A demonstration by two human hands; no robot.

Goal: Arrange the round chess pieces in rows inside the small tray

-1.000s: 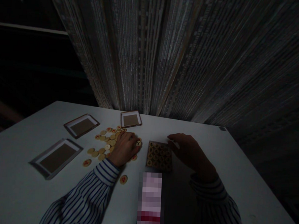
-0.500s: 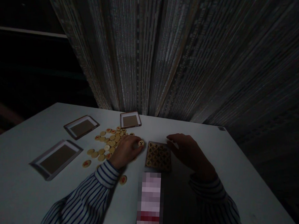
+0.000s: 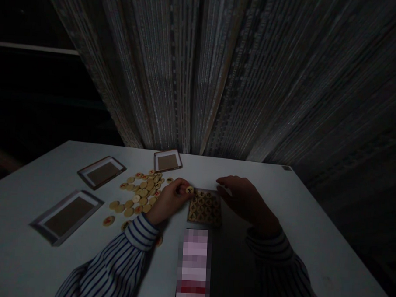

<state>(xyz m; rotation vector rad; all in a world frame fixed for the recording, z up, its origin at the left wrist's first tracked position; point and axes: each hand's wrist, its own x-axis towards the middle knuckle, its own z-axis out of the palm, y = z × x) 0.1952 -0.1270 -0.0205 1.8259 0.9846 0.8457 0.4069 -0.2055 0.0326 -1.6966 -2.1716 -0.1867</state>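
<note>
My left hand [image 3: 171, 197] pinches a round wooden Chinese chess piece [image 3: 189, 190] with a black character, held at the far left corner of a shallow square box [image 3: 204, 225]. Rows of similar black-marked pieces [image 3: 204, 206] lie face up in that box. My right hand [image 3: 243, 201] hovers at the box's right side, fingers loosely curved and parted from the thumb, with nothing visible in it. Left of my left hand, loose pieces [image 3: 136, 198] are scattered, some showing red characters and others blank side up. My left forearm hides part of a red-marked piece [image 3: 160, 240].
Three shallow frame-like trays with brown bottoms stand on the white table [image 3: 14, 210]: a left front one [image 3: 54, 238], a left rear one [image 3: 94, 187] and a far one [image 3: 168, 152]. A pixelated upright patch [image 3: 193, 262] covers the near middle. A striped curtain [image 3: 188, 78] hangs behind the table.
My left hand has carried the pinched piece slightly right relative to the box, from beside it to its far left corner. My right hand stays almost in place. The whole view has shifted a little.
</note>
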